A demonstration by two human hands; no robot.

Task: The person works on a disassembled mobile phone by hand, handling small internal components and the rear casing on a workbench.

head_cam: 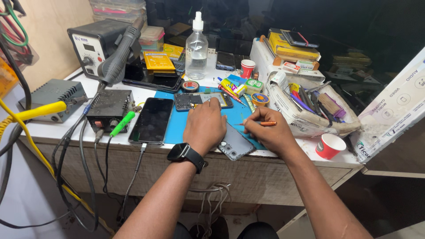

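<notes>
My left hand (pixel 204 126), with a black watch on the wrist, lies flat on a blue work mat (pixel 177 121), its fingers pressing on an opened phone (pixel 195 101) with its insides showing. My right hand (pixel 268 132) grips a thin orange-handled tool (pixel 265 124) that points left. Between the two hands a grey phone back cover (pixel 237 144) lies tilted at the table's front edge.
A black phone (pixel 152 119) lies screen-up on a cable left of the mat. Behind stand a clear bottle (pixel 196 48), a hot-air station (pixel 95 42), a power supply (pixel 108 106), a bag of tools (pixel 305 106) and red paper cups (pixel 330 145).
</notes>
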